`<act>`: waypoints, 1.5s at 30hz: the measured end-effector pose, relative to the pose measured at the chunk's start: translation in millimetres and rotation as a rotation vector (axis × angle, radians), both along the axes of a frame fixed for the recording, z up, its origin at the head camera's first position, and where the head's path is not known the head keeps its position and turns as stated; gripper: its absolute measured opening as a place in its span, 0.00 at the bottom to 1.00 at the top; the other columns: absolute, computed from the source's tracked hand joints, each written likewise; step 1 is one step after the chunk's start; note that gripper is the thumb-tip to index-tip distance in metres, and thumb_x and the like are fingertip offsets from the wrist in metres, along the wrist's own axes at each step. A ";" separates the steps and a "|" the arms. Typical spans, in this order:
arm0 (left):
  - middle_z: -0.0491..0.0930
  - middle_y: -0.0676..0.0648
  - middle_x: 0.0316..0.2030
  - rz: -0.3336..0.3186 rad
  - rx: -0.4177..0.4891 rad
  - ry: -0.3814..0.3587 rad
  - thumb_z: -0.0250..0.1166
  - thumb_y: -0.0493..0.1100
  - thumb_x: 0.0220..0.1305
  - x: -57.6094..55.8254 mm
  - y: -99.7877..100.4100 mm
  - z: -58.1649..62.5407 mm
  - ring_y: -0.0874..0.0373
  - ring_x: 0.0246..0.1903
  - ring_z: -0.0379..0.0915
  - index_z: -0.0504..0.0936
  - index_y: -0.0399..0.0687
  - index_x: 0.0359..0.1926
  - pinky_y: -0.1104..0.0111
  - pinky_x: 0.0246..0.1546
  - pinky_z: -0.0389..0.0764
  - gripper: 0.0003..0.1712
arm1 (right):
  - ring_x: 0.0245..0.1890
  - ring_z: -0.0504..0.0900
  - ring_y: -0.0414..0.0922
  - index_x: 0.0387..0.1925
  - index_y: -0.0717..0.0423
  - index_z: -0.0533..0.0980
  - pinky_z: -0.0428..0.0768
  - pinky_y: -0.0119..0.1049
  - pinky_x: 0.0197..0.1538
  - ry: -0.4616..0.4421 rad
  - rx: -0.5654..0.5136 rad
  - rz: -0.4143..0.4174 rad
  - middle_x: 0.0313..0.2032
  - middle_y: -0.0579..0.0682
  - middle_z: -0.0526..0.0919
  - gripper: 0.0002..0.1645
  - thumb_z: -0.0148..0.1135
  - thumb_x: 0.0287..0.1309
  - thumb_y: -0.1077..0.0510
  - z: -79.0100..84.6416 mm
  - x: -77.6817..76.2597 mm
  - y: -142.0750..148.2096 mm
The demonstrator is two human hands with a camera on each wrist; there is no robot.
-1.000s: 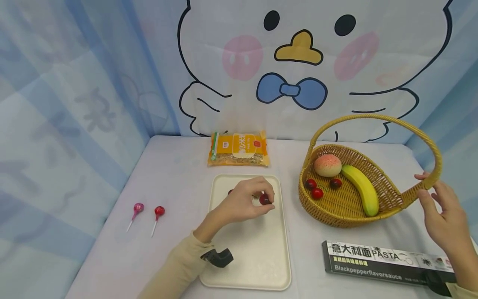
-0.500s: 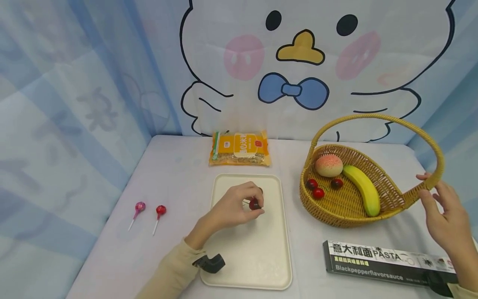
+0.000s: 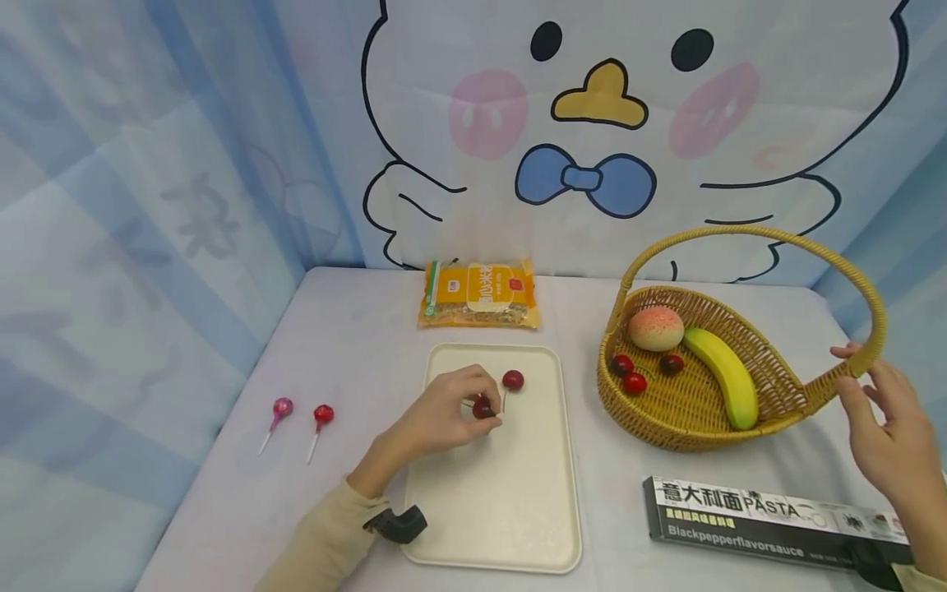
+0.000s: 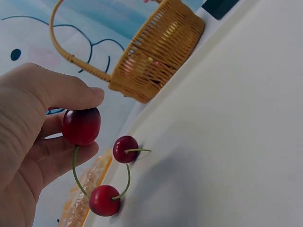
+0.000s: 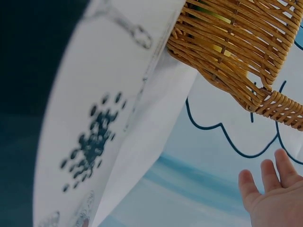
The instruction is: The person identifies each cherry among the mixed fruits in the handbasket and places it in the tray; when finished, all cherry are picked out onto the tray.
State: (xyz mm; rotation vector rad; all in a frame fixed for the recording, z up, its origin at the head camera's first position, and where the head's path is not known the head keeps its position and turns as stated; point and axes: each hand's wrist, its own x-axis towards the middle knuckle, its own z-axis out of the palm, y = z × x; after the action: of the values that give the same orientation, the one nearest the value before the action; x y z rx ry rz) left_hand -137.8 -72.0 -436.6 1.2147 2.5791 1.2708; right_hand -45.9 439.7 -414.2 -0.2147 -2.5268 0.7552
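My left hand (image 3: 444, 411) pinches a dark red cherry (image 4: 81, 126) between thumb and fingers, above the cream tray (image 3: 503, 510). Its green stem hangs down in the left wrist view. Two more cherries lie on the tray: one (image 3: 513, 380) shows right of the hand, while the other cherry (image 4: 104, 200) is mostly hidden by the fingers in the head view. My right hand (image 3: 891, 436) is at the right end of the wicker basket (image 3: 673, 440), around its handle's base. In the right wrist view its fingers (image 5: 271, 176) are extended, apart from the wicker.
The basket holds a peach (image 3: 655, 329), a banana (image 3: 725, 378) and several cherries (image 3: 634, 383). A black-and-white pasta box (image 3: 769, 522) lies in front of it. Behind the tray is an orange grain packet (image 3: 481, 294). Two lollipops (image 3: 323, 415) lie at the left.
My left hand has moved left over the tray with the cherry, uncovering another cherry on the tray. My right hand stays by the basket handle.
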 end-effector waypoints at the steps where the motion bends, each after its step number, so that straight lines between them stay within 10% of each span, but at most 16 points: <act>1: 0.83 0.52 0.39 0.002 -0.007 -0.002 0.78 0.35 0.61 0.1 -1.0 -0.3 0.63 0.40 0.77 0.84 0.49 0.36 0.74 0.46 0.84 0.09 | 0.86 0.52 0.47 0.79 0.55 0.64 0.43 0.14 0.74 0.002 0.002 0.000 0.83 0.55 0.59 0.27 0.41 0.86 0.57 0.1 0.1 0.0; 10: 0.82 0.52 0.39 0.028 -0.081 -0.012 0.77 0.36 0.62 0.8 -7.2 -10.6 0.63 0.39 0.76 0.83 0.51 0.36 0.73 0.46 0.85 0.10 | 0.86 0.52 0.43 0.79 0.54 0.66 0.43 0.13 0.74 0.028 0.005 0.013 0.83 0.38 0.59 0.27 0.42 0.86 0.56 1.1 -0.4 1.8; 22: 0.78 0.54 0.37 0.049 -0.204 0.032 0.78 0.37 0.62 4.4 -12.6 -16.6 0.62 0.37 0.73 0.83 0.52 0.35 0.74 0.41 0.80 0.11 | 0.86 0.52 0.57 0.79 0.55 0.64 0.41 0.14 0.73 -0.015 0.007 -0.005 0.80 0.65 0.61 0.27 0.41 0.86 0.57 4.3 -0.9 -1.4; 45: 0.80 0.56 0.41 0.111 -0.389 0.127 0.80 0.44 0.60 9.0 -11.2 -19.8 0.64 0.38 0.71 0.84 0.56 0.42 0.71 0.42 0.80 0.13 | 0.86 0.52 0.52 0.80 0.54 0.64 0.42 0.14 0.74 -0.005 -0.007 -0.007 0.82 0.61 0.60 0.28 0.41 0.86 0.56 1.9 0.2 -2.0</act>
State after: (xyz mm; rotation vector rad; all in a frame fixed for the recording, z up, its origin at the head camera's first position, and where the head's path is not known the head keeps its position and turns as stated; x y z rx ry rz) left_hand -128.7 -83.2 -456.4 1.1199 2.8349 0.6695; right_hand -45.7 437.7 -412.3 -0.2274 -2.5269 0.7614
